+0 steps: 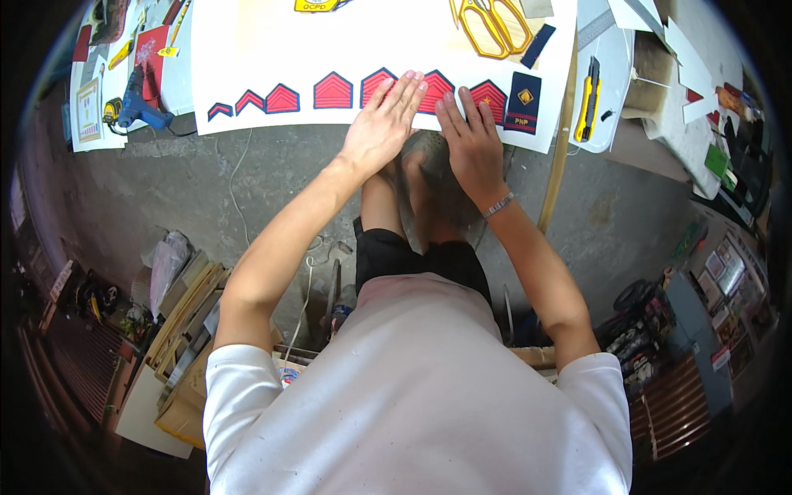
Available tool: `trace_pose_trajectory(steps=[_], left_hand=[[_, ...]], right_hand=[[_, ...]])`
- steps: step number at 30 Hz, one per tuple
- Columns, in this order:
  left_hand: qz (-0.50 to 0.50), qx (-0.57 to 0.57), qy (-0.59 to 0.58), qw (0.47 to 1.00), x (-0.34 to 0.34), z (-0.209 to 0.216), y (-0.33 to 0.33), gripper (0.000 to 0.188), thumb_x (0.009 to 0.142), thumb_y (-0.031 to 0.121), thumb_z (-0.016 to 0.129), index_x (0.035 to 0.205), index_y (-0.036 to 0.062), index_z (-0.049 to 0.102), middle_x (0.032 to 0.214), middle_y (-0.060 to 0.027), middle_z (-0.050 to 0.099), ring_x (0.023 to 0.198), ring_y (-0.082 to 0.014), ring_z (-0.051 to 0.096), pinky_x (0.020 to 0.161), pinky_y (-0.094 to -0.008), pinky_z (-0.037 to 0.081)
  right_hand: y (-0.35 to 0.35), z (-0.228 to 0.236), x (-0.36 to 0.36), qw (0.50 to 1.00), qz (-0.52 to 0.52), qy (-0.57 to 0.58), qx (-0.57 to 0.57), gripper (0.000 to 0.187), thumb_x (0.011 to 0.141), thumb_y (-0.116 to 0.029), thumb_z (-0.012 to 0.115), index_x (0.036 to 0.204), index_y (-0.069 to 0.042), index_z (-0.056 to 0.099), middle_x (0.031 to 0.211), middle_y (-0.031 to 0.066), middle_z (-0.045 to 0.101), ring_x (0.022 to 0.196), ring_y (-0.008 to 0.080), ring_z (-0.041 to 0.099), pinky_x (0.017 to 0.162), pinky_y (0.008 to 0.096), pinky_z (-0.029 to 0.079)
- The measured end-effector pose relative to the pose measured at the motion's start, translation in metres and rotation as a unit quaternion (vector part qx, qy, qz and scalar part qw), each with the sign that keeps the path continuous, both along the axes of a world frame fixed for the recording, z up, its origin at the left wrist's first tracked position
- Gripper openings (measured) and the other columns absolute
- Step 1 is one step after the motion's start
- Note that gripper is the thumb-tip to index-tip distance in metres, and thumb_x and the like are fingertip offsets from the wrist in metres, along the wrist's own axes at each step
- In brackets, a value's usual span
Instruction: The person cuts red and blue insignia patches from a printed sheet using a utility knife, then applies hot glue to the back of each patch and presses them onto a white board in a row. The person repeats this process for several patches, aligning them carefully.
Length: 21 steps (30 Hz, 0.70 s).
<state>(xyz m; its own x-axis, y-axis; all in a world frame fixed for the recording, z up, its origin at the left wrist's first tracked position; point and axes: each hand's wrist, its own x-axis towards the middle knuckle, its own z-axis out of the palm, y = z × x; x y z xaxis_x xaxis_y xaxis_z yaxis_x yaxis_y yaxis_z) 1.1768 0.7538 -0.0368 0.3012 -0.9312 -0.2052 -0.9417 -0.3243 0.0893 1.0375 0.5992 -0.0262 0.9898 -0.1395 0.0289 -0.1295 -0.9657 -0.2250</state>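
Note:
My left hand (pixel 384 120) lies flat, its fingers stretched out over a red chevron patch (pixel 370 83) with a dark blue border. Just to its right, my right hand (pixel 473 148) rests with fingers extended at the lower edge of another patch with a small star (pixel 488 101). Between the fingertips of both hands shows one more red patch (pixel 440 89). Several such patches line the near edge of a white sheet (pixel 247 49), shrinking toward the left, among them a wide one (pixel 333 91). A dark blue rectangular patch (pixel 523 101) with a gold emblem ends the row.
Gold-handled scissors (pixel 493 29) and a dark strip (pixel 538 46) lie at the far right of the sheet. A yellow-black cutter (pixel 588 99) is farther right. On the left are a blue glue gun (pixel 144 106) and a tape measure (pixel 112 110). Boards (pixel 186 313) lean below left.

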Motion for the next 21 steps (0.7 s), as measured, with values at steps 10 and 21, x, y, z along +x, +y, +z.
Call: trace_pose_trajectory(steps=[10, 21], left_hand=[[0.019, -0.022, 0.058, 0.998, 0.002, 0.002, 0.002, 0.084, 0.094, 0.038, 0.063, 0.161, 0.0034, 0.026, 0.168, -0.0106, 0.028, 0.157, -0.0267, 0.02, 0.128, -0.0461, 0.014], [0.014, -0.028, 0.017, 0.999, 0.001, 0.0, 0.002, 0.084, 0.096, 0.046, 0.06, 0.16, 0.0029, 0.027, 0.168, -0.0102, 0.028, 0.156, -0.026, 0.022, 0.127, -0.0474, 0.014]], right_hand=[[0.021, 0.0, 0.008, 0.998, -0.002, -0.038, 0.05, 0.051, 0.089, -0.013, 0.057, 0.139, -0.009, 0.06, 0.147, 0.0073, 0.057, 0.145, 0.0321, 0.043, 0.117, 0.0484, 0.038], [0.01, 0.02, 0.001, 1.0, -0.014, 0.008, 0.015, 0.042, 0.092, -0.017, 0.06, 0.133, -0.009, 0.065, 0.139, 0.0066, 0.063, 0.141, 0.0343, 0.047, 0.118, 0.0483, 0.035]])
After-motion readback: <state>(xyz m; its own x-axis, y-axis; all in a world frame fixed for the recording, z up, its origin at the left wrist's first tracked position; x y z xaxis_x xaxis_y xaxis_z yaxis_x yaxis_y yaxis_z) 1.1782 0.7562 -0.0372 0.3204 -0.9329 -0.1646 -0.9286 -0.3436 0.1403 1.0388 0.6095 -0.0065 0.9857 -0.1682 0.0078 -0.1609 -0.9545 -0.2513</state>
